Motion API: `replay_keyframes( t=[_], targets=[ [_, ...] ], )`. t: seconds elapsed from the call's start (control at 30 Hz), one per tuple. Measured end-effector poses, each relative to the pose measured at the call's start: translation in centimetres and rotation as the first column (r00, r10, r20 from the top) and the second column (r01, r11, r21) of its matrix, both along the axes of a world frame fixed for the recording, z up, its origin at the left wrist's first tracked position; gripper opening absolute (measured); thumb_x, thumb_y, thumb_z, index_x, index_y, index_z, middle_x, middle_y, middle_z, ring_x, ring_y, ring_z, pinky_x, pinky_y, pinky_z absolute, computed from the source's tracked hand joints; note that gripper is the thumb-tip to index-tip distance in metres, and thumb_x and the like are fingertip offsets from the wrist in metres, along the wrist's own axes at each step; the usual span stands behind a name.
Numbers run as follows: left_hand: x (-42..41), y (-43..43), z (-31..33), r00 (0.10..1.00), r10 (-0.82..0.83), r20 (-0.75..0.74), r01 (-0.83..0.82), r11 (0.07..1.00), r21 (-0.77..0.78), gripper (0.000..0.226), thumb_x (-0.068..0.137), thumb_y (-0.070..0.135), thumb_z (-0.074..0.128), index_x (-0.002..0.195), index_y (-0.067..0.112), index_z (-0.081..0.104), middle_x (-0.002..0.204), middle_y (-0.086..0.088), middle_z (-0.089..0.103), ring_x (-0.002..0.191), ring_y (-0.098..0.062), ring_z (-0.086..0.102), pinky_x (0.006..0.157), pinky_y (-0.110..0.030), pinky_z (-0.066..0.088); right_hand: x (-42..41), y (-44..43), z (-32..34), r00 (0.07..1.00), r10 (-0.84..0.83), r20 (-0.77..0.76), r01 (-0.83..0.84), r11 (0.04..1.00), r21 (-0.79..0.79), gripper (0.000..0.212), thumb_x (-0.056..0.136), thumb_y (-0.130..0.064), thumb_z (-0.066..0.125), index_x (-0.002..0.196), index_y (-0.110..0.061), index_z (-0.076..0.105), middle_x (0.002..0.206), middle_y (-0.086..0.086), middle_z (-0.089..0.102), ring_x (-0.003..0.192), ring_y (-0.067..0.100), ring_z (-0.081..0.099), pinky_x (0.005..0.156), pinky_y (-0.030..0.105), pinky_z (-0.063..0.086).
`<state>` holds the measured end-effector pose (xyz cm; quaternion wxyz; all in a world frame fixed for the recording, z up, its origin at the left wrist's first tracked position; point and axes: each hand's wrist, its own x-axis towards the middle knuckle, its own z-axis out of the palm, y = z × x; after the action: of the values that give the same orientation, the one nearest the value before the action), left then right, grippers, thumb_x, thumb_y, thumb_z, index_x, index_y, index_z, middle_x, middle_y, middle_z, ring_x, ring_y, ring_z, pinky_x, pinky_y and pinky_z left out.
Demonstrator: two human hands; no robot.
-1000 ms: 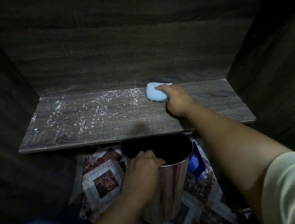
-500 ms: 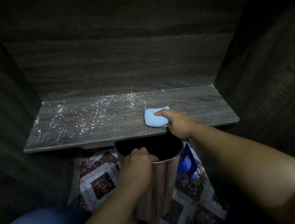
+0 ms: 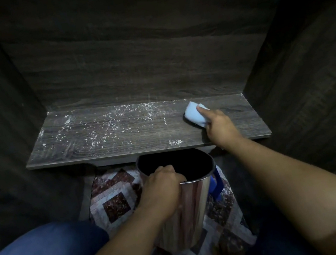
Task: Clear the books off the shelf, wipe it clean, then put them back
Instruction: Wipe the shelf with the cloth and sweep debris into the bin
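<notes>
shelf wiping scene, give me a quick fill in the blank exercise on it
1. The right hand holds a light ____ sponge on the shelf.
2. The left hand grips the rim of a shiny ____ container just below the shelf's front edge.
3. White crumbs lie mostly on the ____ half of the shelf.

Missing words: blue; metal; left

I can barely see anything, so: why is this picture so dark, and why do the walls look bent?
Head view: dim light reaches mainly the shelf, where white crumbs and the blue sponge stand out; head view: the walls sink into shadow, bowed by the wide-angle lens; head view: the can shows soft glare on its metal side, its inside black.
</notes>
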<state>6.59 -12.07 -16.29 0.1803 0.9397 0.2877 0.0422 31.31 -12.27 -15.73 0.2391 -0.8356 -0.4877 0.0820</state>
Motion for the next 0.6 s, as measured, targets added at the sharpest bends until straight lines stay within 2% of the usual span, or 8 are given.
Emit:
replay_keyframes(
  t=[0.1,0.23,0.47,0.6],
  targets=[
    [0.0,0.0,-0.1,1.0,0.002,-0.01,-0.002,1.0,-0.007,0.026,0.085,0.029,0.063,0.11,0.028,0.069,0.101,-0.001,0.054,0.101,-0.021,0.049,0.08,-0.028,0.043,-0.3,0.4,-1.3,0.998,0.066,0.011,-0.064,0.992,-0.106,0.059,0.091,-0.006,0.052,0.146,-0.022,0.04,0.141,0.021,0.043,0.13,0.037,0.04,0.111,0.037,0.031],
    [-0.4,0.0,-0.1,0.999,0.004,-0.035,-0.005,1.0,-0.029,0.027,0.088,0.026,0.058,0.112,0.027,0.069,0.103,-0.003,0.054,0.103,-0.024,0.048,0.082,-0.032,0.044,-1.8,1.1,-1.8,0.971,0.24,-0.002,-0.238,0.961,-0.144,0.068,0.087,-0.007,0.053,0.148,-0.027,0.035,0.141,0.023,0.044,0.131,0.037,0.039,0.112,0.039,0.03],
    [-0.9,0.1,0.1,0.997,-0.004,-0.074,0.002,1.0,-0.03,0.035,0.09,0.019,0.053,0.121,0.03,0.065,0.109,-0.004,0.054,0.106,-0.024,0.047,0.083,-0.027,0.04,-4.5,0.5,0.1,0.915,0.401,-0.032,-0.402,0.905,-0.137,0.059,0.088,-0.005,0.056,0.142,-0.026,0.047,0.14,0.012,0.049,0.131,0.026,0.041,0.107,0.02,0.023],
    [-1.0,0.1,0.6,0.997,-0.004,-0.073,0.002,0.999,-0.035,0.034,0.088,0.021,0.056,0.119,0.03,0.066,0.106,-0.004,0.053,0.104,-0.023,0.047,0.08,-0.027,0.04,-5.1,-0.4,1.2,0.905,0.417,-0.084,-0.426,0.889,-0.166,0.054,0.089,-0.008,0.056,0.137,-0.034,0.052,0.141,0.008,0.05,0.129,0.024,0.046,0.105,0.021,0.03]
  ],
)
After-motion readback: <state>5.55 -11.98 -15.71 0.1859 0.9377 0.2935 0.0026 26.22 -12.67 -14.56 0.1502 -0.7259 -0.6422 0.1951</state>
